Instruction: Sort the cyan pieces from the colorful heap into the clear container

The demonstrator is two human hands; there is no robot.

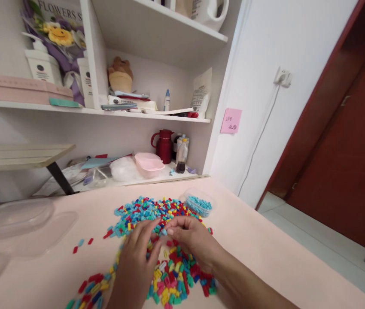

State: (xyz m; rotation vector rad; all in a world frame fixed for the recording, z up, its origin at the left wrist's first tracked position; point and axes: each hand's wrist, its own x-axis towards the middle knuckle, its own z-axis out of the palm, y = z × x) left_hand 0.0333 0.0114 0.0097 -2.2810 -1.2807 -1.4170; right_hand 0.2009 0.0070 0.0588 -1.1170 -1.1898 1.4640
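My right hand (191, 239) pinches a small light blue plastic piece (164, 232) between thumb and forefinger, over the middle of a pile of small colourful plastic pieces (172, 279). Close by on the left, my left hand (139, 251) hovers over the same pile with its thumb and fingers apart, and I see nothing in it. Light blue pieces (137, 212) gather mostly on the pile's far left side. Just behind my right hand stands a clear plastic tub (214, 201) holding light blue pieces. Both hands hide part of the pile.
Clear plastic lids or trays (45, 236) lie on the pink tabletop (250, 244) at left, near a few stray pieces (81, 243). Behind the table, a shelf holds a pink bowl (150, 165), a red jug (163, 146) and a bottle (181, 155). A small raised stand (21, 155) is at far left.
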